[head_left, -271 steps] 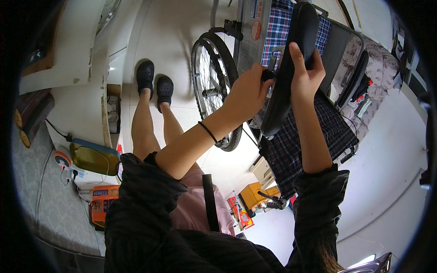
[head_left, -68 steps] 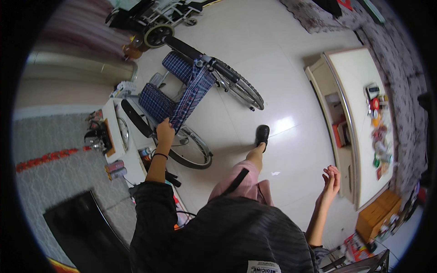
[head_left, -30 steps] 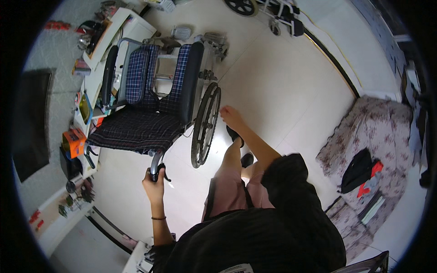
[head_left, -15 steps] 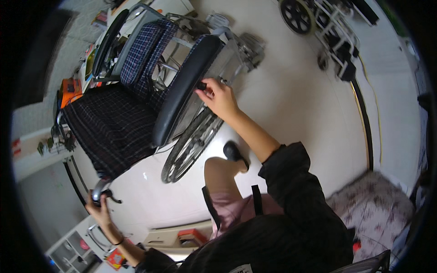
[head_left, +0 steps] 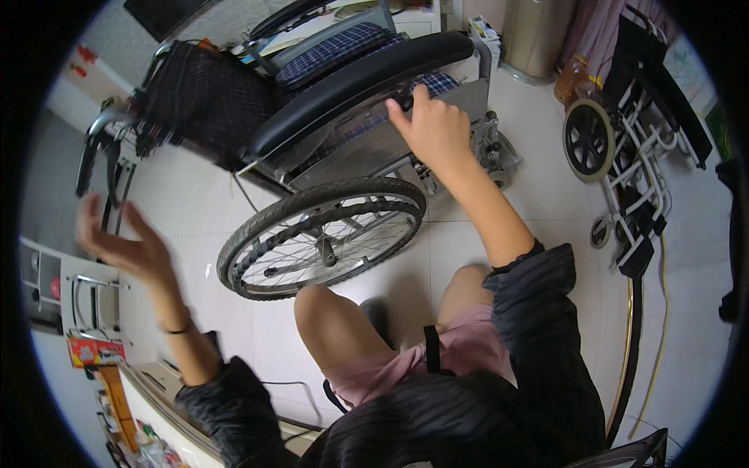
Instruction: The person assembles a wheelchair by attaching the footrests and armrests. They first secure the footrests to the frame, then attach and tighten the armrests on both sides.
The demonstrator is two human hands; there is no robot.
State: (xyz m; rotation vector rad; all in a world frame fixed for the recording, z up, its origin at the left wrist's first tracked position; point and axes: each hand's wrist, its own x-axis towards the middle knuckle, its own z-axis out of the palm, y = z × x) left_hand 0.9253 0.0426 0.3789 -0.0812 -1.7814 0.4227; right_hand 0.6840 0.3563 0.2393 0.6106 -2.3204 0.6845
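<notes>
A wheelchair [head_left: 335,160] with dark plaid fabric stands in front of me, its spoked large wheel [head_left: 324,242] toward me. My right hand [head_left: 438,131] is at the side panel below the padded black armrest [head_left: 367,86]. Its thumb and forefinger are closed about a small black knob [head_left: 403,102]. Apart from the chair, my left hand [head_left: 129,246] is raised below the push handle [head_left: 109,118] and its black brake lever [head_left: 97,160]. That hand is blurred, with its fingers apart and nothing in them. The blue plaid seat [head_left: 335,54] lies partly behind the armrest.
A folded wheelchair [head_left: 636,156] leans by the wall at the right. A yellow cable [head_left: 662,312] runs along that wall. At the back stands a metallic cylinder [head_left: 538,39]. A low cabinet [head_left: 168,402] is at the lower left, with a dark cord [head_left: 304,386] on the floor beside it.
My left hand has let go of the push handle and moved away from it. The wheelchair now appears turned more side-on, and my right hand stays at the knob under the armrest.
</notes>
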